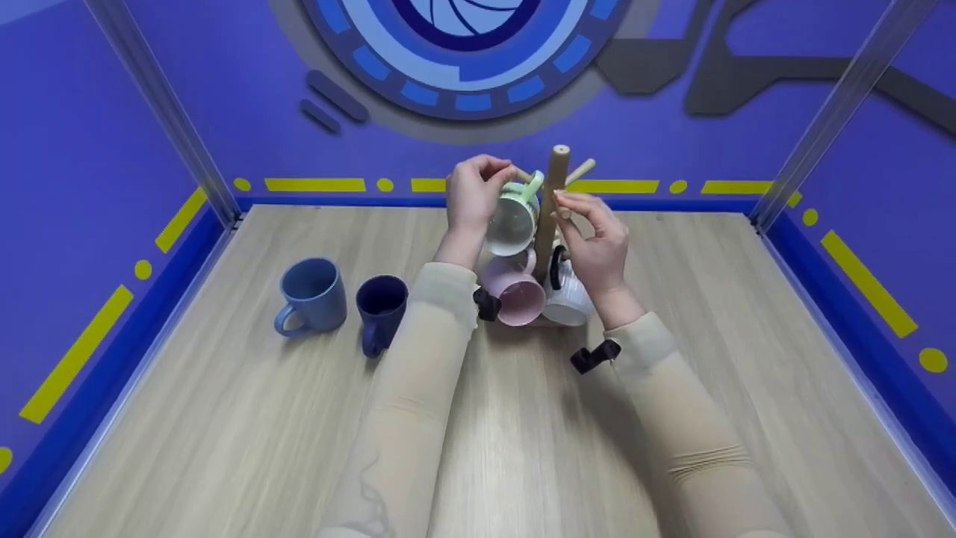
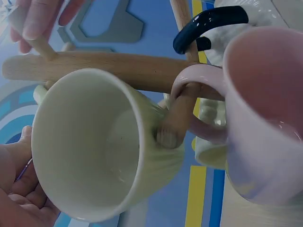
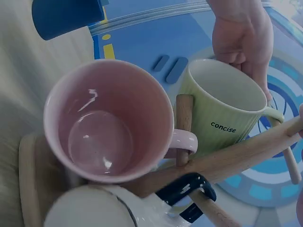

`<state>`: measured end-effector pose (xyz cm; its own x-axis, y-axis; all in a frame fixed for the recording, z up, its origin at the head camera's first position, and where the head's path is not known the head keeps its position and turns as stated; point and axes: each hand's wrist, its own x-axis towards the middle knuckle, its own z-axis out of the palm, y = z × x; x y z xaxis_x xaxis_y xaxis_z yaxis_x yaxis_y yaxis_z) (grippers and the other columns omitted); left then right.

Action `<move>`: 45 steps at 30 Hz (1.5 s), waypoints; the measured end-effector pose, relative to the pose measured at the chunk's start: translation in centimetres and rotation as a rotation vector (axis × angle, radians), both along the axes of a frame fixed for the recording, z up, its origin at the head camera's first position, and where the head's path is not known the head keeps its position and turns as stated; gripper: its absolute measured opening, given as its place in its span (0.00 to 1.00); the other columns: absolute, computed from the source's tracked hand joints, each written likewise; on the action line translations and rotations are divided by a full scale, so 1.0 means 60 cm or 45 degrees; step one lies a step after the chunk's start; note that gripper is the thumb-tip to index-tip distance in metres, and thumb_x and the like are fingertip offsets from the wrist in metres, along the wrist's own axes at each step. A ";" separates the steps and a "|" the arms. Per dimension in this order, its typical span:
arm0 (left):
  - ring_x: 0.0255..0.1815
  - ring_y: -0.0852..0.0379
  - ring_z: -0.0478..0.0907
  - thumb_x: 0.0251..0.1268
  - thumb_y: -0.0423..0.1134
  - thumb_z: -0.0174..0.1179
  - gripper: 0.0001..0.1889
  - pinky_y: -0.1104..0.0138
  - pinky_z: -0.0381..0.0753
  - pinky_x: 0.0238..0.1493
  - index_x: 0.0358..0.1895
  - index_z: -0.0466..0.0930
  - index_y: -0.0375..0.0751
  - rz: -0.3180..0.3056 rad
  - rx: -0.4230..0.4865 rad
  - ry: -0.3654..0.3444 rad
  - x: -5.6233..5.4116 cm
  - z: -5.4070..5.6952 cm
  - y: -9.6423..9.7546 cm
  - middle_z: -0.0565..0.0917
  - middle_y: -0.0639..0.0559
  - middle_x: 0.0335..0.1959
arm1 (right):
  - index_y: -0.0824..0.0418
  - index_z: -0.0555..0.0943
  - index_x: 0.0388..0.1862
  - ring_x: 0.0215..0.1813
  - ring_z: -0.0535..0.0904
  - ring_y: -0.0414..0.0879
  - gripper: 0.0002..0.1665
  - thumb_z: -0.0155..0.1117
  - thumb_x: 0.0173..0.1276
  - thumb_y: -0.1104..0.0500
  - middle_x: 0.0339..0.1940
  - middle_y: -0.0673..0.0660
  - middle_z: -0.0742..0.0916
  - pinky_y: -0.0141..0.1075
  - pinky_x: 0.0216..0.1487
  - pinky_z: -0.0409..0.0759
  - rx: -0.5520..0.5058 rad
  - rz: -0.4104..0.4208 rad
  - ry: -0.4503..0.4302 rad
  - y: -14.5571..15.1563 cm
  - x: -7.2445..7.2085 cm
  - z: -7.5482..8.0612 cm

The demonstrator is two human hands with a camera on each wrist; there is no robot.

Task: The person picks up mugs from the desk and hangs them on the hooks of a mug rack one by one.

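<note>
A wooden mug tree (image 1: 556,168) holds several mugs. The light green mug (image 1: 511,228), lettered "concise" in the right wrist view, hangs by its handle from an upper peg. My left hand (image 1: 470,194) is beside it, thumb and forefinger pinching that peg's outer end. With thumb and fingertips, my right hand (image 1: 600,243) pinches another upper peg (image 2: 43,49) that carries no mug. Lower down hang a pink mug (image 1: 520,299) and a white mug (image 1: 571,299) with a black handle. The left fingertips are partly hidden in both wrist views.
To the left on the wooden table (image 1: 224,448) stand a grey-blue mug (image 1: 317,299) and a dark navy mug (image 1: 382,302), both upright. Behind the tree rises a blue patterned wall (image 1: 246,104). Another pale mug (image 2: 210,156) shows partly behind the pink one.
</note>
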<state>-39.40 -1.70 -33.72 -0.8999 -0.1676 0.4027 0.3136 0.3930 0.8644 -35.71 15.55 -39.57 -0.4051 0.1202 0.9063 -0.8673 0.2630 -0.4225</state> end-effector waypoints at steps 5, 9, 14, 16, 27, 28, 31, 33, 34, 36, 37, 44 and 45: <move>0.42 0.55 0.88 0.64 0.41 0.72 0.09 0.71 0.83 0.46 0.42 0.92 0.40 0.070 -0.081 0.038 -0.006 0.001 0.005 0.93 0.48 0.41 | 0.71 0.89 0.43 0.53 0.89 0.44 0.18 0.73 0.53 0.82 0.45 0.66 0.92 0.36 0.62 0.84 0.039 0.066 0.023 -0.011 -0.001 0.001; 0.44 0.55 0.89 0.65 0.42 0.71 0.09 0.70 0.84 0.48 0.43 0.92 0.42 0.096 -0.135 0.034 -0.008 0.002 0.008 0.93 0.49 0.42 | 0.70 0.89 0.42 0.52 0.90 0.48 0.15 0.74 0.55 0.79 0.45 0.66 0.92 0.37 0.62 0.84 0.058 0.069 0.026 -0.016 -0.001 0.000; 0.50 0.56 0.89 0.68 0.44 0.68 0.11 0.69 0.84 0.54 0.46 0.92 0.43 0.109 -0.221 0.023 -0.004 0.004 0.010 0.93 0.51 0.45 | 0.69 0.89 0.42 0.51 0.90 0.53 0.12 0.74 0.58 0.76 0.44 0.66 0.92 0.36 0.61 0.84 0.059 0.049 0.037 -0.019 -0.001 0.000; 0.53 0.55 0.89 0.70 0.44 0.67 0.11 0.68 0.84 0.57 0.48 0.92 0.43 0.123 -0.255 0.043 0.000 0.002 0.008 0.92 0.51 0.48 | 0.69 0.90 0.42 0.50 0.90 0.55 0.12 0.73 0.59 0.76 0.44 0.65 0.92 0.37 0.61 0.84 0.060 0.044 0.041 -0.020 -0.002 0.001; 0.64 0.47 0.84 0.72 0.38 0.65 0.15 0.63 0.79 0.69 0.57 0.86 0.36 0.072 -0.041 0.298 0.099 -0.052 -0.033 0.88 0.42 0.57 | 0.69 0.89 0.42 0.50 0.90 0.55 0.12 0.74 0.59 0.76 0.44 0.65 0.92 0.38 0.61 0.85 0.057 0.044 0.063 -0.018 -0.005 -0.003; 0.63 0.47 0.84 0.72 0.38 0.65 0.15 0.62 0.80 0.68 0.56 0.87 0.36 0.061 -0.019 0.298 0.113 -0.056 -0.041 0.89 0.42 0.56 | 0.69 0.89 0.42 0.50 0.89 0.55 0.12 0.73 0.59 0.76 0.44 0.65 0.92 0.38 0.61 0.84 0.057 0.048 0.063 -0.018 -0.005 -0.002; 0.60 0.47 0.86 0.71 0.38 0.66 0.13 0.61 0.83 0.65 0.54 0.88 0.36 0.028 0.022 0.246 0.153 -0.063 -0.074 0.90 0.42 0.53 | 0.69 0.89 0.42 0.50 0.89 0.55 0.12 0.73 0.59 0.76 0.44 0.65 0.92 0.39 0.61 0.85 0.052 0.055 0.062 -0.017 -0.006 -0.003; 0.58 0.47 0.87 0.72 0.38 0.65 0.13 0.59 0.84 0.63 0.53 0.88 0.36 0.025 0.018 0.154 0.177 -0.067 -0.101 0.90 0.42 0.52 | 0.69 0.89 0.42 0.50 0.89 0.55 0.12 0.73 0.59 0.77 0.44 0.65 0.92 0.38 0.60 0.85 0.048 0.051 0.062 -0.016 -0.006 -0.005; 0.57 0.47 0.87 0.72 0.38 0.65 0.13 0.58 0.85 0.62 0.53 0.88 0.36 0.031 0.002 0.097 0.189 -0.068 -0.116 0.90 0.41 0.52 | 0.69 0.89 0.42 0.50 0.89 0.55 0.12 0.73 0.59 0.77 0.44 0.65 0.92 0.38 0.60 0.85 0.047 0.047 0.062 -0.017 -0.006 -0.005; 0.56 0.46 0.87 0.74 0.40 0.63 0.14 0.55 0.85 0.60 0.54 0.88 0.36 0.064 -0.065 -0.047 0.210 -0.069 -0.147 0.90 0.40 0.51 | 0.69 0.89 0.42 0.50 0.89 0.54 0.12 0.73 0.58 0.77 0.44 0.66 0.92 0.37 0.60 0.85 0.044 0.042 0.060 -0.017 -0.006 -0.007; 0.56 0.45 0.87 0.75 0.41 0.62 0.14 0.55 0.84 0.60 0.54 0.88 0.36 0.088 -0.114 -0.131 0.219 -0.069 -0.162 0.90 0.40 0.51 | 0.69 0.89 0.42 0.50 0.89 0.54 0.13 0.73 0.58 0.77 0.44 0.66 0.92 0.37 0.60 0.85 0.043 0.039 0.058 -0.017 -0.005 -0.007; 0.42 0.43 0.85 0.76 0.48 0.60 0.17 0.56 0.84 0.45 0.37 0.88 0.37 0.220 -0.516 -0.710 0.247 -0.078 -0.251 0.89 0.42 0.35 | 0.70 0.89 0.41 0.50 0.89 0.52 0.12 0.73 0.59 0.77 0.44 0.65 0.92 0.38 0.60 0.85 0.022 0.052 0.057 -0.019 -0.005 -0.005; 0.34 0.46 0.83 0.74 0.48 0.61 0.18 0.58 0.81 0.37 0.28 0.84 0.38 0.214 -0.551 -0.768 0.247 -0.081 -0.261 0.85 0.45 0.26 | 0.70 0.89 0.42 0.50 0.89 0.52 0.12 0.73 0.59 0.77 0.44 0.65 0.92 0.38 0.59 0.85 0.019 0.058 0.060 -0.020 -0.005 -0.005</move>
<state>-24.55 -17.34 -38.61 -0.9611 -0.2610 -0.0902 -0.2586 0.7365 0.6251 -36.00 14.35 -39.87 -0.3667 0.0890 0.9261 -0.8973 0.2289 -0.3773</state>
